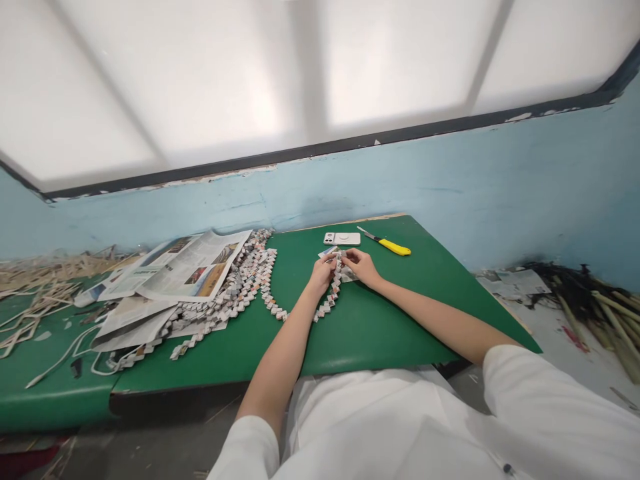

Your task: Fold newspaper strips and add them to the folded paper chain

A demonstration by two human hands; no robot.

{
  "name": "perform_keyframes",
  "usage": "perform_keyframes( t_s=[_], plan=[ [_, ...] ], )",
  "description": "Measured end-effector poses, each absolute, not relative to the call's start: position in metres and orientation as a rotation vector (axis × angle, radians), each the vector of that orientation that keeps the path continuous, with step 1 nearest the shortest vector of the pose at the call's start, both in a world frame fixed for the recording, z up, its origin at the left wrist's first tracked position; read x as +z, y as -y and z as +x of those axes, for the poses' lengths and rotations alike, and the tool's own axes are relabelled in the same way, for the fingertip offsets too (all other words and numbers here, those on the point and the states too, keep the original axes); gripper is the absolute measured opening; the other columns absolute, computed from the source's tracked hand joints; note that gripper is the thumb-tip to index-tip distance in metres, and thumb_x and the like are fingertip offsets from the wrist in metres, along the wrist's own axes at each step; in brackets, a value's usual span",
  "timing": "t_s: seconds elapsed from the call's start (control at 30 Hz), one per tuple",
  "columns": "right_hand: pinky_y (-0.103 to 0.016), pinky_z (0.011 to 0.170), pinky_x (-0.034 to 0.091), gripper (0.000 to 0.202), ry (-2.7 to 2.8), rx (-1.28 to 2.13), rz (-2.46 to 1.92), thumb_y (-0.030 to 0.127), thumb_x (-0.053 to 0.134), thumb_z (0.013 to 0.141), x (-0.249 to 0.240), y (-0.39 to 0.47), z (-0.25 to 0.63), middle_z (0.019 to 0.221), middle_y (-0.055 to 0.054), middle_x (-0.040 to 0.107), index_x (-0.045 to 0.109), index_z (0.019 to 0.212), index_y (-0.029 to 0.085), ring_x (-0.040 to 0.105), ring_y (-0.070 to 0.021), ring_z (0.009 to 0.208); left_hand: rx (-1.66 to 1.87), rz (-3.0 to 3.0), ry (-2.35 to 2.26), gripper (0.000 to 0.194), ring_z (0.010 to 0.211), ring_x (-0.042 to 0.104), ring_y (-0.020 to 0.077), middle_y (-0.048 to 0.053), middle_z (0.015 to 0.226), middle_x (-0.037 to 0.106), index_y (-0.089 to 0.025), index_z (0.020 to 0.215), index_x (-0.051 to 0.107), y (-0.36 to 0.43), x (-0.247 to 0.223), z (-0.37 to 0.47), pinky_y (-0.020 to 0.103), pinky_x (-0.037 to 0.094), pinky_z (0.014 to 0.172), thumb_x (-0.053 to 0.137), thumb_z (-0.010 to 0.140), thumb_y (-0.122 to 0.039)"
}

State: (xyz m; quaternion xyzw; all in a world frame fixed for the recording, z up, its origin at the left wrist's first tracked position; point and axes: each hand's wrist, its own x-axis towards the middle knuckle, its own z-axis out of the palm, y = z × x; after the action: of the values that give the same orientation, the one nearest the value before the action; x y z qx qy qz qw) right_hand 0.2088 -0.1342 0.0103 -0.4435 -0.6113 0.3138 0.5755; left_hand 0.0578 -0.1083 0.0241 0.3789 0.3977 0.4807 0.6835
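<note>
A long zigzag chain of folded newspaper (pixel 274 308) curves over the green table from the pile on the left up to my hands. My left hand (pixel 324 272) is closed around the chain near its end. At the same end, the fingers of my right hand (pixel 361 265) pinch together; the small piece between them is too tiny to make out clearly. Some paper pieces lie under and just behind my hands, partly hidden by them. Beyond my hands lie a white phone (pixel 347 239), face down, and a yellow-handled knife (pixel 395 247) with its blade pointing left.
Newspaper sheets (pixel 193 270) cover part of the heap of folded chain (pixel 240 293) at left. Farther left are thin strips (pixel 30 300) and a white cable (pixel 60 370). Right of the green table (pixel 400 320), sticks (pixel 615 320) lie on the floor. A blue wall (pixel 425 180) stands behind.
</note>
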Motion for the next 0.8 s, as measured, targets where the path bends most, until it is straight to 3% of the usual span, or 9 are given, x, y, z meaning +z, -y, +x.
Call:
perform_keyframes(
  t_s=[0.3,0.5,0.8],
  plan=[
    [-0.034,0.073,0.056,0.033,1.434,0.753,-1.018,0.051,0.069,0.084,0.008,0.134,0.211,0.084,-0.006,0.072,0.065,0.092,0.020,0.068,-0.0225,0.076,1.080,0.982,-0.908,0.031,0.052,0.050,0.0080,-0.001,0.065,0.063,-0.015,0.095,0.070,0.109,0.021,0.056,0.021,0.039,0.055,0.083,0.068,-0.019],
    [-0.034,0.068,0.055,0.031,1.375,0.842,-1.030,0.046,0.074,0.075,0.007,0.130,0.213,0.080,-0.004,0.070,0.062,0.086,0.020,0.069,-0.0227,0.073,1.217,1.401,-0.920,0.019,0.073,0.060,0.0147,0.005,0.081,0.070,-0.016,0.083,0.073,0.109,0.022,0.054,0.024,0.045,0.072,0.082,0.067,-0.012],
    [-0.033,0.063,0.053,0.032,1.346,0.877,-1.048,0.049,0.073,0.075,0.001,0.124,0.214,0.070,-0.003,0.067,0.059,0.079,0.021,0.067,-0.0218,0.066,1.205,1.653,-1.000,0.020,0.072,0.059,0.0160,0.005,0.080,0.071,-0.018,0.093,0.076,0.110,0.022,0.054,0.027,0.046,0.073,0.075,0.075,-0.010]
  ],
)
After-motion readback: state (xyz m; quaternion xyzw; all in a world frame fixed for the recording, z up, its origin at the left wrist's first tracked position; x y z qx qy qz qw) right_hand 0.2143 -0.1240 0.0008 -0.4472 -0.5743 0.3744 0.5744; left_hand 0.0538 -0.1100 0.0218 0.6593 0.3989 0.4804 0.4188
